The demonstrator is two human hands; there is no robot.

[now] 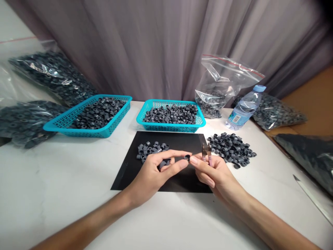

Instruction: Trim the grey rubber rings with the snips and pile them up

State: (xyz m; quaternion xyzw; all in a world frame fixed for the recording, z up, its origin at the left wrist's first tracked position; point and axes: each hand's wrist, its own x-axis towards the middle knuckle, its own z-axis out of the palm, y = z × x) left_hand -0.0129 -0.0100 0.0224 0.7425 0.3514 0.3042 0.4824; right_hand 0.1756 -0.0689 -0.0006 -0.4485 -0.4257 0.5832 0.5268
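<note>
Between thumb and forefinger, my left hand pinches a small dark ring-shaped cap with its opening facing me. Other dark pieces show by the curled fingers of that hand; whether they are held I cannot tell. My right hand is closed around small nippers whose jaws point up, and its thumb and fingertip meet the cap's right side. Both hands are above a black mat. A pile of dark grey caps lies on the mat behind my left hand.
A second pile of caps lies right of the mat. Behind stand two blue baskets of grey pieces. Filled plastic bags and a water bottle surround them. A white pointed strip lies at right.
</note>
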